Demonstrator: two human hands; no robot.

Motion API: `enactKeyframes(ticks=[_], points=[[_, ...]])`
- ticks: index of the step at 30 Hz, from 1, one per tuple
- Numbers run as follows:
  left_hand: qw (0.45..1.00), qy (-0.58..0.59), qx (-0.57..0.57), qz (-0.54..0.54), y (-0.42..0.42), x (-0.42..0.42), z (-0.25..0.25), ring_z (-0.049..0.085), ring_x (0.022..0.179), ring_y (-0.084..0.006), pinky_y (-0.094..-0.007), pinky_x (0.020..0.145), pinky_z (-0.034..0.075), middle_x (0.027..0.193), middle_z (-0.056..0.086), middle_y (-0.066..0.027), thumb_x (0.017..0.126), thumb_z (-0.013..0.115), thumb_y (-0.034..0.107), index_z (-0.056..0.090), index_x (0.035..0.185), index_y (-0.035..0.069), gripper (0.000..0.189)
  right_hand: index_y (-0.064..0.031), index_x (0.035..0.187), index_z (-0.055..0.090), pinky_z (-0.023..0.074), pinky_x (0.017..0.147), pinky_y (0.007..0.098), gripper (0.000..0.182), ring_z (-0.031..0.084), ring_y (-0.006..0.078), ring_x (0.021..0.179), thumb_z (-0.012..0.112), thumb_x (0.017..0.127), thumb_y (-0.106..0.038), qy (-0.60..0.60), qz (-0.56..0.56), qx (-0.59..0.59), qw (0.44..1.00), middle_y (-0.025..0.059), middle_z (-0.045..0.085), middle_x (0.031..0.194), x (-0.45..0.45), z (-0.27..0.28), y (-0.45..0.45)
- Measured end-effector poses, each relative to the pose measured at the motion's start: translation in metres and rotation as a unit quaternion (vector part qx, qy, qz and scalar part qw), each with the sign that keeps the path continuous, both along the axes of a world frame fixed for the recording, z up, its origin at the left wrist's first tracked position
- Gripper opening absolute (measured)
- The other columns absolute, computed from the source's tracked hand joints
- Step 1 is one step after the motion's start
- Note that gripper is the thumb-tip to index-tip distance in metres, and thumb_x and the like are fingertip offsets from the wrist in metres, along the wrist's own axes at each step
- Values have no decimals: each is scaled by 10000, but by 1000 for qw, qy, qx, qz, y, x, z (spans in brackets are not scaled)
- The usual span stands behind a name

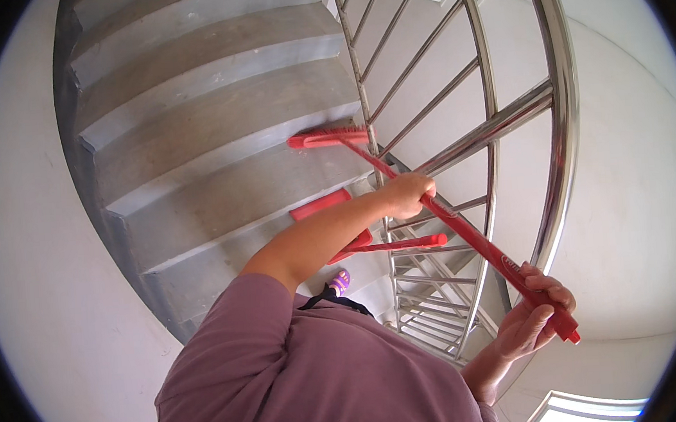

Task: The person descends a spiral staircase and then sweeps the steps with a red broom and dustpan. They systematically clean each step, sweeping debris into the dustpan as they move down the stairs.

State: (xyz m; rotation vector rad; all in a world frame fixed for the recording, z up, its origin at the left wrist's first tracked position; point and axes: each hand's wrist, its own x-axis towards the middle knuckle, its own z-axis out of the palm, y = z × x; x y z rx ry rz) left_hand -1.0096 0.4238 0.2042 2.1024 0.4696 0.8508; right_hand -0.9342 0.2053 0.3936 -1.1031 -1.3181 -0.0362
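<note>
A red broom handle [475, 236] slants from upper left to lower right across the view. My left hand [410, 195] is closed in a fist around its middle. Near the top end of the handle, my right hand [536, 309] wraps it with curled fingers and the thumb alongside. The red broom head [327, 138] lies on a grey stair tread [243, 200], by the riser and the foot of the railing. Lower down, a red dustpan [328, 203] is partly hidden behind my left forearm. Its red handle [411, 243] points right, across the railing bars.
Grey concrete stairs [218, 96] rise ahead. A stainless steel railing [560, 107] runs along their right side, with more flights visible through its bars. A white wall [28, 232] borders the left. My foot in a purple sandal [340, 282] stands below the dustpan.
</note>
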Motion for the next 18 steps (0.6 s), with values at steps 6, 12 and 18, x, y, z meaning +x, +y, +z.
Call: enactKeyframes(ticks=[6,12,18], points=[[998,55,-4,-33,-35,-5,11,586,732,-325,-416,633,438,735,596,-120,731,636,134,538,817,64,147,-60,970,486,514,691,365,245,604,219,704,447,927,-298,-14,51,27,998,113,580,744,-1,27,-17],[997,38,20,-65,-75,-17,31,590,708,-317,-432,617,439,706,593,-111,689,627,136,540,850,93,188,-74,906,500,466,557,290,167,512,158,565,433,924,-226,-13,116,68,991,61,497,628,10,59,-33],[995,29,14,-98,-107,-35,52,592,699,-318,-423,615,452,701,591,-104,719,612,147,543,822,90,137,-80,793,464,351,466,246,144,377,109,439,469,881,-194,-5,105,158,982,24,415,558,7,80,-42]])
